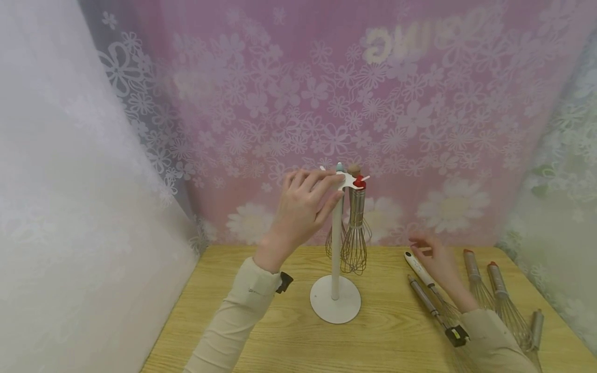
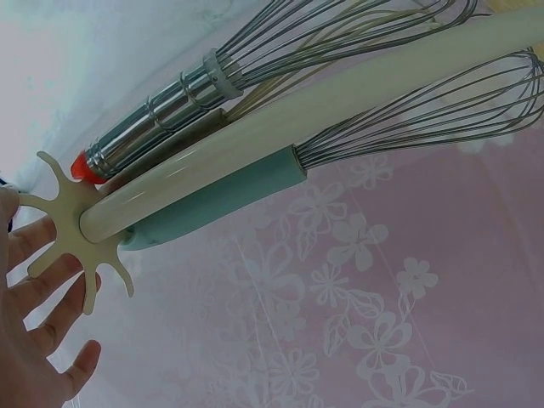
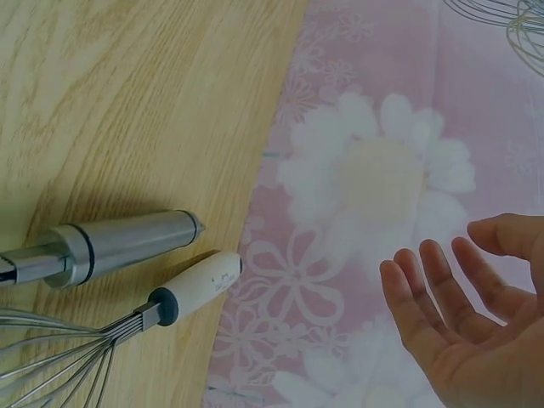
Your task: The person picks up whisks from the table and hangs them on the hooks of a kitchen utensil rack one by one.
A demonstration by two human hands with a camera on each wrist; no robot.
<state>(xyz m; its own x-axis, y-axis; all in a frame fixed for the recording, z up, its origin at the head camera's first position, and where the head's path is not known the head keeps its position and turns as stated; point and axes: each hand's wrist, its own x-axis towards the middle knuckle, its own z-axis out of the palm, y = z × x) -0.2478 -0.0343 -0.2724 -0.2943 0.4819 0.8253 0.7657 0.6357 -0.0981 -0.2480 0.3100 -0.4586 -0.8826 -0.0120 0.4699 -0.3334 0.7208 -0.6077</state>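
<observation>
My left hand (image 1: 303, 202) rests its fingers on the top of a white stand's hook plate (image 1: 347, 180). In the left wrist view, the hand's fingers (image 2: 53, 327) spread fairly straight behind the hooks. From the plate hang a red-tipped metal-handled whisk (image 2: 161, 119), a teal-handled whisk (image 2: 221, 200) and a third whisk with a wooden-looking tip (image 1: 354, 169), partly hidden. My right hand (image 1: 436, 261) hovers over the table's far edge, fingers loosely bent, holding nothing. Nearest to it lie a white-handled whisk (image 3: 200, 287) and a steel-handled whisk (image 3: 127, 246).
The stand's round base (image 1: 336, 311) sits on the wooden table (image 1: 233, 311). Two red-tipped whisks (image 1: 472, 264) and another steel-handled whisk (image 1: 537, 329) lie at the right. A flowered pink curtain (image 1: 280, 103) hangs behind the table, with paler curtains on both sides.
</observation>
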